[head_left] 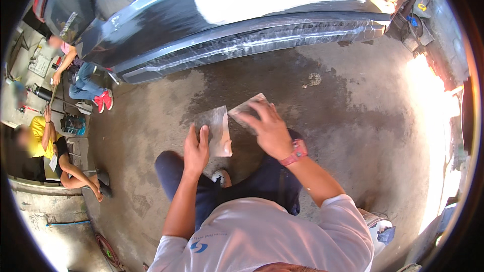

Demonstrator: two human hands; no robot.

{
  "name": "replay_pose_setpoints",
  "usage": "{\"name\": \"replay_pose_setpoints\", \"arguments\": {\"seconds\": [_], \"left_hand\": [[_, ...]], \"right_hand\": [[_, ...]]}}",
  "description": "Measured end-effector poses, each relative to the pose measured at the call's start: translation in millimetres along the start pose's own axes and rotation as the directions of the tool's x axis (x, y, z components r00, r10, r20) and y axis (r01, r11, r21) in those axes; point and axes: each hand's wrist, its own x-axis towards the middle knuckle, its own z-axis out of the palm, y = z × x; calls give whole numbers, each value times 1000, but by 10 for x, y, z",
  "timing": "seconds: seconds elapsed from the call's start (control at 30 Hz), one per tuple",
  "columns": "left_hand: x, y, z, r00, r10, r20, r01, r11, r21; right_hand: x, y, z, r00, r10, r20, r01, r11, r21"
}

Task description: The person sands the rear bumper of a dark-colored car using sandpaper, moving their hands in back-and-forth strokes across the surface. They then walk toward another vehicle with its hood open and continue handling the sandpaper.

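Observation:
My left hand (pixel 197 150) grips a flat grey sheet of sandpaper (pixel 220 128), thumb on its face and fingers behind. The sheet has a pale, worn strip along its right edge and lower corner. Just to the right, my right hand (pixel 269 128), with a red watch on the wrist, holds a second grey-brown piece of sandpaper (pixel 244 110) by its right side. Its fingers are spread over the piece and slightly blurred. The two pieces nearly meet at their upper corners. Both hands are in front of my bent knees, above the concrete floor.
Ahead stands a dark car body (pixel 166 20), its lower sill (pixel 242 45) streaked with whitish residue. The concrete floor (pixel 353 111) has dark wet patches. At left sit a person in yellow (pixel 40 133) and a person in jeans (pixel 83 80). A white bucket (pixel 375 224) stands behind my right side.

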Motion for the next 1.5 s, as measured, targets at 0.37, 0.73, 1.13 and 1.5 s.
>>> {"name": "replay_pose_setpoints", "arguments": {"seconds": [0.37,0.73,1.13,1.5], "left_hand": [[2,-536,-291,876,-447,-182,137,592,-794],[610,-719,-338,944,-299,-139,161,786,-597],[1914,-588,-1357,908,413,-67,-385,763,-519],[3083,693,-2309,400,906,134,-869,422,-259]], "right_hand": [[101,-610,265,878,-452,158,416,883,216],[747,-454,719,932,-54,359,85,994,-72],[895,-1298,1358,979,169,116,-164,985,-54],[1177,-1810,807,450,886,-109,47,98,994]]}}
